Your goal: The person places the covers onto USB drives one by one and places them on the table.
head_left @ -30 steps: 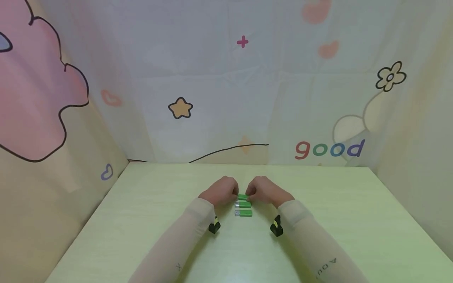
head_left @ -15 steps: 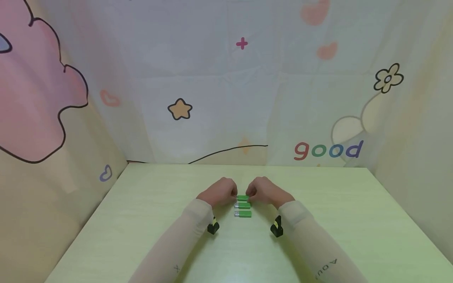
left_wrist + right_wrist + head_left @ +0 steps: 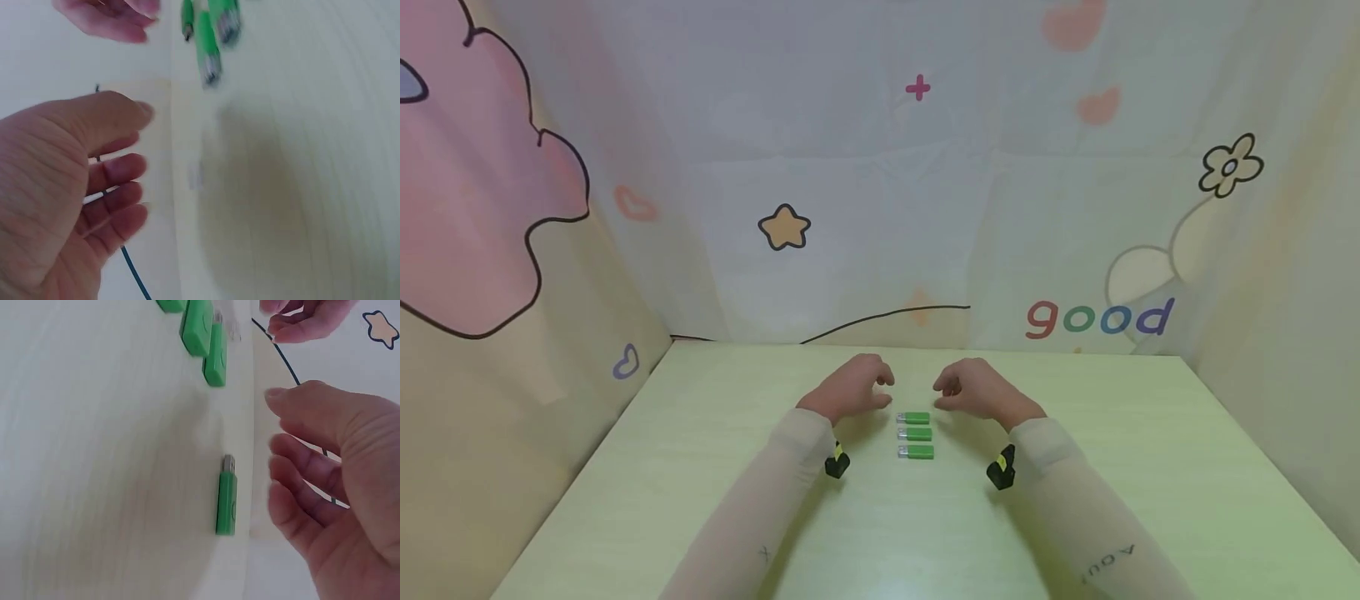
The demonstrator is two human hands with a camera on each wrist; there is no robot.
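Three green USB sticks (image 3: 914, 434) between both empty hands.

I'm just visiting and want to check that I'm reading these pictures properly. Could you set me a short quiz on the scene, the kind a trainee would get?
1. From the head camera, how many small green plastic USB sticks lie in the row on the pale green table?
2. True or false: the left hand grips one of the sticks.
3. The right hand is: A) pressing a stick down; B) off the sticks with relaxed fingers, beside the row; C) holding a stick up in the air.

Key: 1) three; 2) false, it holds nothing; 3) B.
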